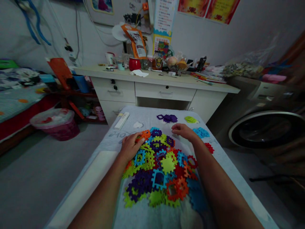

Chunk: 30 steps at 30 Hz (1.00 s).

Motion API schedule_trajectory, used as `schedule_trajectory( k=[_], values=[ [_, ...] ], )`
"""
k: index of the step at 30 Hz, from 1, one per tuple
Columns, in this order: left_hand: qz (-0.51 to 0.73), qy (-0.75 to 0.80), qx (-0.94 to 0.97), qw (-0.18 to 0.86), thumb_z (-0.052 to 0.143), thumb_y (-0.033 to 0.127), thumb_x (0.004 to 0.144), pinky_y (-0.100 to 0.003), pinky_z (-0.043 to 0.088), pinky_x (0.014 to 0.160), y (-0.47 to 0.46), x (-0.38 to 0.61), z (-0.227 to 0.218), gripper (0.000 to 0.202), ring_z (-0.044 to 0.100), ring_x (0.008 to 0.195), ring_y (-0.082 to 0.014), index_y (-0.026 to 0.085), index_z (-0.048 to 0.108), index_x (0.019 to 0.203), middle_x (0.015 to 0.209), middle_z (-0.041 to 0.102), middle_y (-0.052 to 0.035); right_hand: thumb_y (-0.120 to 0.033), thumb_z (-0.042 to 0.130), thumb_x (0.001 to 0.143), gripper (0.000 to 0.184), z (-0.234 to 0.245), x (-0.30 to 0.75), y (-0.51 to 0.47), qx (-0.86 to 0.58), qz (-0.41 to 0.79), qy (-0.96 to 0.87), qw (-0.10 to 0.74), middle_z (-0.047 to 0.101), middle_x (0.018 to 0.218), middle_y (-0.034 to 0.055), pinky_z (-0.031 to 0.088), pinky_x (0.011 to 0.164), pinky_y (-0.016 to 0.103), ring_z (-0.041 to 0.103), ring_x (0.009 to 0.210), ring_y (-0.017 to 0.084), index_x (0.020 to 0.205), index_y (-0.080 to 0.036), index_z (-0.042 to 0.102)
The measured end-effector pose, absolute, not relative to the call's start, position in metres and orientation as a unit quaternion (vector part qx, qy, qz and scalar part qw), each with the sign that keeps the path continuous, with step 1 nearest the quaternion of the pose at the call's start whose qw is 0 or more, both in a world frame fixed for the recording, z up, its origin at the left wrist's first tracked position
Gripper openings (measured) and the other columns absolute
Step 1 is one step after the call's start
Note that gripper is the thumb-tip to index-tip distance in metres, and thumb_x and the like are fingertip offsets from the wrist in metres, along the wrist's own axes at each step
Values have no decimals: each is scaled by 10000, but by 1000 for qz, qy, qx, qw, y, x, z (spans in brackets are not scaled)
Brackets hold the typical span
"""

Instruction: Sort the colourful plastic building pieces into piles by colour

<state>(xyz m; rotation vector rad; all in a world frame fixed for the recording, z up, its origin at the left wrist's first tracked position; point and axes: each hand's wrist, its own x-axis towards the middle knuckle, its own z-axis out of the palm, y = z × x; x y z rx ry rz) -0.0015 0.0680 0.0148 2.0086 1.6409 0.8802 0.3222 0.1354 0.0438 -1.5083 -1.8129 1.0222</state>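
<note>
A heap of flat, toothed plastic puzzle tiles in purple, green, blue, orange and red lies on a pale blue cloth-covered surface in front of me. My left hand rests palm down on the heap's left edge, fingers curled over an orange tile. My right hand lies at the heap's far right edge, fingers bent and touching the cloth beside the tiles. Small sorted groups lie beyond: purple tiles, a green tile, blue tiles and a red tile.
A white stick-like box lies at the surface's far left. Behind stands a cluttered cream desk with drawers. A pink bin and a bed are at left, a washing machine at right.
</note>
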Motion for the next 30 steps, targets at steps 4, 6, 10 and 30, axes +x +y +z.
schedule_trajectory(
  k=[4,6,10,30],
  values=[
    [316,589,717,202,452,481,897,-508,282,1117,68,-1,14,407,550,1201,-267,254,616,1192,1246,661,-50,-251,739,647,377,50,319,112,-521,387,-740,178,702,983,52,487,821,316,623,885,194,1014,-172,702],
    [315,586,718,203,443,488,899,-497,297,1111,68,-1,14,420,551,1199,-265,247,612,1199,1252,657,-52,-254,745,633,406,50,317,107,-516,374,-754,158,690,974,41,472,808,312,605,877,192,1029,-175,699],
    [313,585,721,199,435,495,900,-479,319,1098,69,-2,14,427,553,1195,-259,246,610,1199,1248,659,-52,-247,729,632,348,46,313,106,-513,386,-748,169,636,807,-5,447,726,277,567,771,159,965,-164,674],
    [319,581,723,196,447,504,891,-467,353,1069,70,-2,13,427,593,1128,-252,252,622,1188,1212,676,-52,-337,796,622,357,32,325,108,-448,597,-545,382,572,629,-62,367,470,215,487,477,73,845,-190,560]
  ],
)
